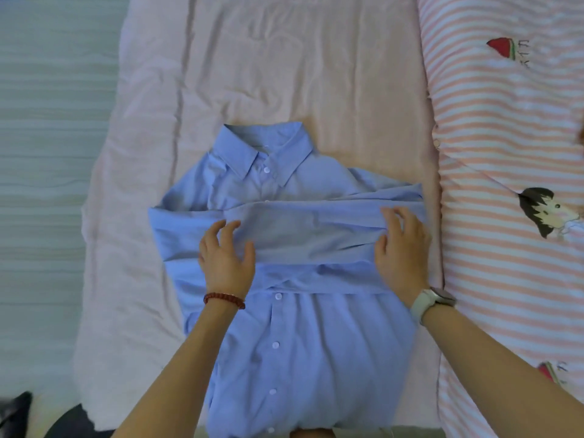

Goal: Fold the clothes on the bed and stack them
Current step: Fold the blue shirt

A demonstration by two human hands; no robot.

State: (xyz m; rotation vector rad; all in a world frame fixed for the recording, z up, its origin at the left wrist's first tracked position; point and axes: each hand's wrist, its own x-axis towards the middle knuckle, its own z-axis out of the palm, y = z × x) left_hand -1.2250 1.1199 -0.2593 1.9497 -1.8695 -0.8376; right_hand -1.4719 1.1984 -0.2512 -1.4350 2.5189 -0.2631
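— Right, from the head view: where's the shirt?

— The blue shirt lies face up in the middle of the pink sheet, collar pointing away from the person, buttons done up. Both sleeves are crossed over the chest in a band.

— And the hands?

— The left hand hovers at the left end of that band, fingers spread and loosely bent, gripping nothing that I can see; whether the tips touch the cloth I can't tell. The right hand rests flat on the right end, fingers apart, pressing the sleeve fabric down.

— So what makes this step go well?

— I'd say smooth that band outward from the middle, keeping both sides even with the collar, so the sleeves sit flat before the hem comes up. There's bunching by the right fingers that wants pressing out first.

— Anything around them?

— A striped quilt with cartoon prints runs along the right, its edge just beside the shirt's right shoulder. Something dark sits at the lower left corner; too blurred to name. No finished stack in view.

— In the way?

— Only that quilt edge, crowding the right side. A red bead bracelet and a pale watch ride the wrists, harmless enough.
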